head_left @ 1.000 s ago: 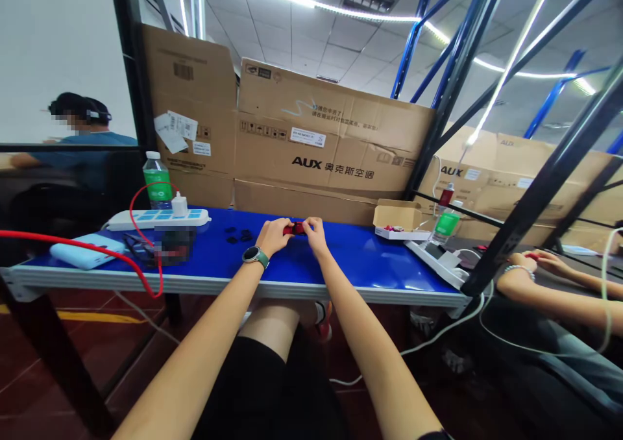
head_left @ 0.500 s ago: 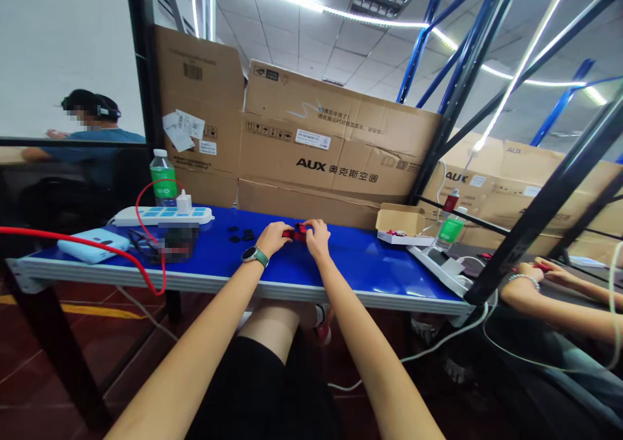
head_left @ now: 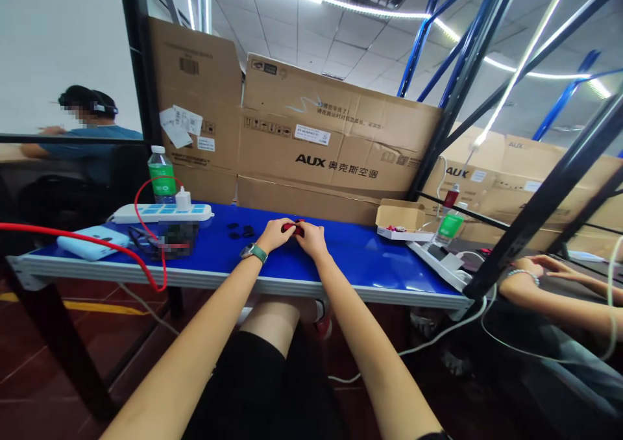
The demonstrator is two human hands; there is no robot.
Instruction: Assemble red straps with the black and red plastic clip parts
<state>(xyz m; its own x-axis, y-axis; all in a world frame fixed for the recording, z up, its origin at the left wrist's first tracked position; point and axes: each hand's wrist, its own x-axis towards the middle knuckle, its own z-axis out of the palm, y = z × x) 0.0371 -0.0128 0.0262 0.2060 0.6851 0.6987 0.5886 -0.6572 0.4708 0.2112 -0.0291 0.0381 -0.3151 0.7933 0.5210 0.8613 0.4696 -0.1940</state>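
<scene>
Evidently this is a shelved workroom: a glossy blue worktop (head_left: pixel 370 258) stands between dark metal uprights, with printed cardboard panels (head_left: pixel 335 145) along its back and strip lights (head_left: pixel 370 13) overhead. Near the worktop's right end, a small cardboard box (head_left: pixel 402 213) stands with its lid up, holding little red and pink pieces too small to make out. On the left, a green-labelled bottle (head_left: pixel 162 172) stands behind a white power strip (head_left: pixel 134 215). Both forearms cross the pale metal front edge (head_left: pixel 292 287); over the middle of the worktop, the left hand (head_left: pixel 274 235) and right hand (head_left: pixel 313 240) hold a small red object (head_left: pixel 291 228) between them, fingers pinched narrow around it. Several small black pieces (head_left: pixel 242 232) lie left of the hands, and a broad stretch of blue separates the right hand from the box.
</scene>
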